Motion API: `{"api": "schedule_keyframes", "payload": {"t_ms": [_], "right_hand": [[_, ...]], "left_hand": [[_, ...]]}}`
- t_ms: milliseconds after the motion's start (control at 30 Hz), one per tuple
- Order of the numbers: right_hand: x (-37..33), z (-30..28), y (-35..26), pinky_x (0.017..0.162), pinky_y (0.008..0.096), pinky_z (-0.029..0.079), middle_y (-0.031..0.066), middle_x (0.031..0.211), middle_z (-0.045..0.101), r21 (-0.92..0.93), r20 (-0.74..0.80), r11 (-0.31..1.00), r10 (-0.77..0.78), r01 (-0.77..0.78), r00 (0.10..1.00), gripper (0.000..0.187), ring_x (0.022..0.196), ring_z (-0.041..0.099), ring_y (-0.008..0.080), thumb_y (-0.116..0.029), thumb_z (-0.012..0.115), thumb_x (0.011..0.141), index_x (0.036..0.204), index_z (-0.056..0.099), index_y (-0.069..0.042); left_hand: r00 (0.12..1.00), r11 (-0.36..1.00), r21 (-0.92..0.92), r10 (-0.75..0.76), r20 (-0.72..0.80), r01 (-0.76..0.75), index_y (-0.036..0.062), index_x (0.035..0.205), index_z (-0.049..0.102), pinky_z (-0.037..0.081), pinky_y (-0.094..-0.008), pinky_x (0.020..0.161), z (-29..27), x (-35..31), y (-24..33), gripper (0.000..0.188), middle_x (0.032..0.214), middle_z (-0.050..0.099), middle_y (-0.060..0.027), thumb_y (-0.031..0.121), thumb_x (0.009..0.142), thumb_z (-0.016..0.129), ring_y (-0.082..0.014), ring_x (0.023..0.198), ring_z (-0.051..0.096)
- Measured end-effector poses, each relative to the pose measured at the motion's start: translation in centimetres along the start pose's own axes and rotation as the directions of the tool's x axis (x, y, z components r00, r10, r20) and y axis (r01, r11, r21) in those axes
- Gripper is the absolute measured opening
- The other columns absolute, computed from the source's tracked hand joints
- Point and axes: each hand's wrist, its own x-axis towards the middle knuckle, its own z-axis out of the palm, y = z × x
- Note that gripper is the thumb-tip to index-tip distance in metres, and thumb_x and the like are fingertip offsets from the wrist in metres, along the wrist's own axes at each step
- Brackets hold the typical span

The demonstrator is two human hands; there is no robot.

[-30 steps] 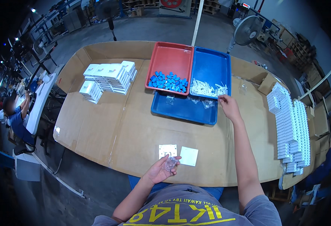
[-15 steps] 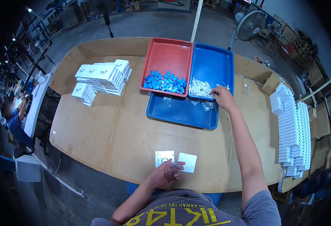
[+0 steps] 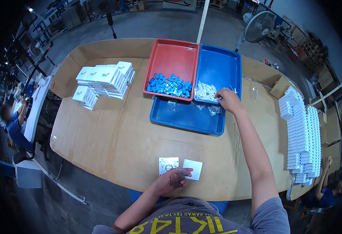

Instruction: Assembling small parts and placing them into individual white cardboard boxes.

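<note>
My left hand (image 3: 170,182) is curled round a small clear plastic bag (image 3: 182,173), whose opening faces up. Just beyond it lie two flat white pieces on the cardboard: an open white box half (image 3: 168,163) with a grey outline in it, partly covered by my fingers, and a plain white square (image 3: 193,169). My right hand (image 3: 228,100) reaches to the near end of the upper blue tray (image 3: 219,60). Its fingertips are pinched at the edge of a pile of white stick-like parts (image 3: 206,93); whatever lies between them is too small to make out.
A red tray (image 3: 175,54) holds many small blue parts (image 3: 170,85). Under both trays sits another blue tray (image 3: 186,120) with crumpled clear bags (image 3: 214,109). White boxes (image 3: 104,78) are stacked at left, more box stacks (image 3: 305,136) at right. A person (image 3: 17,124) sits far left.
My right hand has shifted slightly left over the white parts. My left hand keeps hold of the bag in nearly the same place. A person shows more at the right edge.
</note>
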Motion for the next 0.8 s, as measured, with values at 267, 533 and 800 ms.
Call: {"api": "schedule_keyframes", "payload": {"t_ms": [267, 533, 800], "right_hand": [[0.4, 1.0, 1.4, 0.089, 0.0456, 0.055, 0.0111, 0.092, 0.072, 0.007, -0.193, 0.993, 0.118, -0.119, 0.974, 0.006, 0.096, 0.068, 0.0338, -0.008, 0.073, 0.084, 0.09, 0.074, -0.008], [0.1, -1.3, 0.9, 0.091, 0.0438, 0.055, 0.0115, 0.096, 0.071, 0.061, 0.099, 0.991, 0.112, -0.119, 0.989, 0.008, 0.101, 0.068, 0.0323, -0.012, 0.074, 0.087, 0.09, 0.08, -0.009], [0.8, -0.4, 0.2, 0.09, 0.047, 0.058, 0.0135, 0.106, 0.074, -0.126, 0.104, 0.988, 0.103, -0.089, 0.989, 0.013, 0.104, 0.07, 0.0347, -0.014, 0.072, 0.085, 0.091, 0.082, -0.01]], "left_hand": [[0.999, 1.0, -0.02, 0.025, 0.045, -0.024, 0.0025, 0.153, 0.05, 0.049, -0.0297, 0.093, 1.1, -0.3, 0.5, 0.059, 0.123, 0.062, -0.0033, 0.044, 0.115, 0.035, -0.0154, 0.092, 0.053], [0.999, 0.998, 0.056, 0.034, -0.02, -0.033, -0.001, 0.154, 0.047, 0.046, -0.0345, 0.095, -0.1, -0.1, 0.0, 0.062, 0.123, 0.061, -0.0032, 0.045, 0.114, 0.039, -0.0167, 0.092, 0.051], [1.0, 0.994, 0.112, 0.017, -0.01, -0.016, 0.0054, 0.154, 0.051, 0.047, -0.0296, 0.096, 1.0, -0.3, 0.2, 0.06, 0.127, 0.062, -0.0015, 0.048, 0.114, 0.039, -0.0131, 0.094, 0.051]]}}
